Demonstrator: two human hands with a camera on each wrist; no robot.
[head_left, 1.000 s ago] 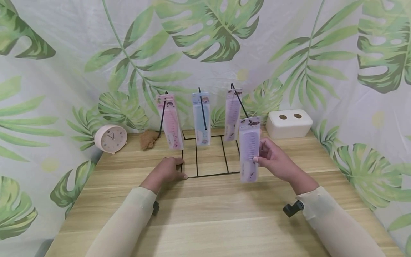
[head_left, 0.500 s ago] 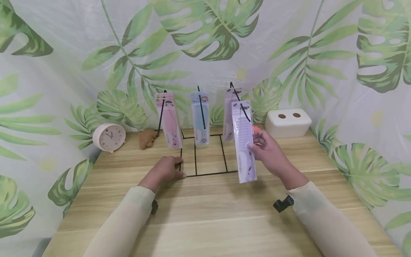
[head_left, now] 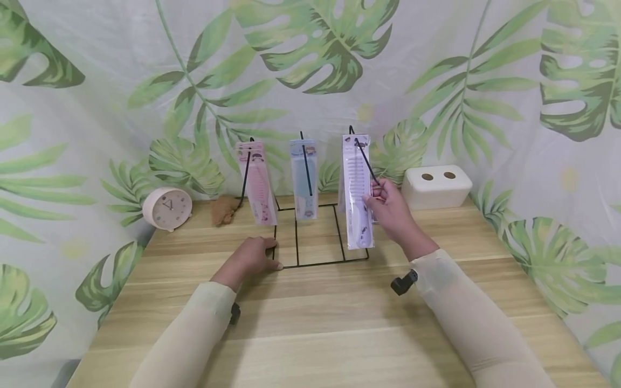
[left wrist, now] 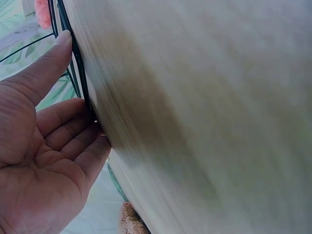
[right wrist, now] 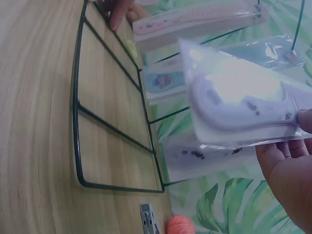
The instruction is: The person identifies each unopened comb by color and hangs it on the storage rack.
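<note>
My right hand (head_left: 388,207) pinches a packaged purple comb (head_left: 356,194) by its right edge, thumb in front. The pack's top is on the rack's right hook (head_left: 366,160), in front of another purple comb pack (right wrist: 195,158). With thumb and fingertips spread, my left hand (head_left: 252,257) rests on the front left corner of the black wire rack (head_left: 320,264). The left wrist view shows the thumb and fingertips of this hand (left wrist: 53,131) against the dark wire. Pink comb packs (head_left: 257,188) hang on the left hook, and blue comb packs (head_left: 304,183) on the middle one.
A pink round clock (head_left: 168,209) and a brown fuzzy thing (head_left: 224,210) stand at the back left. At the back right is a white box (head_left: 436,187) with two holes. A coral ball (right wrist: 180,225) and a grey clip (right wrist: 148,219) lie beyond the rack.
My right hand has moved left and away from me, bringing the purple comb pack onto the right hook and along it toward the pack behind. The left hand has stayed in place.
</note>
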